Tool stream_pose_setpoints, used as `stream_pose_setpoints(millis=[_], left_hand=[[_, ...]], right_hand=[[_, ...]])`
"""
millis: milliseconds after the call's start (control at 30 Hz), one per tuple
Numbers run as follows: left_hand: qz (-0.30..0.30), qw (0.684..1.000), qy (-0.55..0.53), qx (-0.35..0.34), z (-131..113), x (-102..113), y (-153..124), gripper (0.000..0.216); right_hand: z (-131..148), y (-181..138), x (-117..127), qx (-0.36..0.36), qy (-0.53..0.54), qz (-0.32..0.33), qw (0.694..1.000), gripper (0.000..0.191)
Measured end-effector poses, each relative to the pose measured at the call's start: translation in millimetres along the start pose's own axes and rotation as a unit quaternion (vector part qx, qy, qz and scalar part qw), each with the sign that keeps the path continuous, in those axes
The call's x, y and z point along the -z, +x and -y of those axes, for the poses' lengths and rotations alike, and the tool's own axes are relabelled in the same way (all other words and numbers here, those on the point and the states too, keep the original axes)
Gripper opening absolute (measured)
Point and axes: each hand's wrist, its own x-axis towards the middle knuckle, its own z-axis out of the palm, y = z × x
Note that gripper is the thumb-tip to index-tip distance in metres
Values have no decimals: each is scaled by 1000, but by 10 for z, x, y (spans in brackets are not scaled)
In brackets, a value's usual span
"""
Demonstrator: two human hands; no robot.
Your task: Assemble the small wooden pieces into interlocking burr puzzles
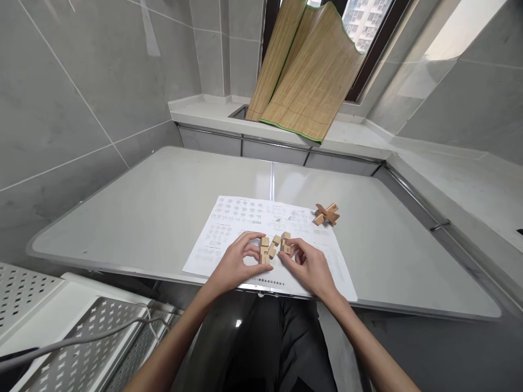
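My left hand [237, 262] is closed around a stack of light wooden puzzle blocks [265, 251], thumb at the near end and index finger at the far end. On the other side, my right hand [307, 264] grips a second group of wooden puzzle blocks [285, 238] between thumb and fingers. Between the two groups lie loose-looking wooden pieces [272, 250]; how they join is too small to tell. Everything rests over a printed instruction sheet [229, 218] covered with small diagrams. Beyond my right hand, a darker star-shaped wooden puzzle [326, 214] sits at the sheet's upper right corner.
The sheet lies on a pale folding table [134, 218] with a centre seam. A bamboo mat [314, 76] leans on the window ledge [351, 133] behind. At the lower left stands a white perforated rack [102, 337] with a grey cable [102, 333] across it.
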Motion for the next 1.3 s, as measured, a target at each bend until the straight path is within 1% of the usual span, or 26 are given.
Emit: stream_pose_setpoints(millis=[100,167,233,300,367,500,567,633,800,1100,1300], left_hand=[[-10,1000,8,-2,11,0,0,64],[-13,1000,10,-2,15,-1,-1,64],[-9,1000,12,-2,10,-2,-2,64],[-5,1000,17,-6,-5,-2,-8,63],[-1,1000,24,-9,-24,-2,-19,64],[-1,999,37,-5,-57,0,-56,72],[-4,999,39,-1,-68,0,-73,75],[-3,999,36,-1,-77,2,-85,75],[17,1000,25,-4,-83,11,-97,76],[28,999,18,-20,-60,16,-116,83],[24,999,14,-21,-59,12,-125,83]], right_hand=[[-38,-40,27,-52,119,-16,991,39],[-23,-69,59,-67,184,3,981,45],[30,-96,88,-63,213,35,974,47],[105,-119,99,-49,219,62,973,45],[178,-136,83,-40,220,75,972,43],[252,-156,8,-57,231,58,969,43],[255,-165,-22,-61,241,52,967,43],[246,-177,-39,-58,244,59,966,42],[219,-202,-48,-53,227,75,970,42],[197,-230,-63,-69,201,51,976,44],[196,-239,-67,-71,192,49,978,45]])
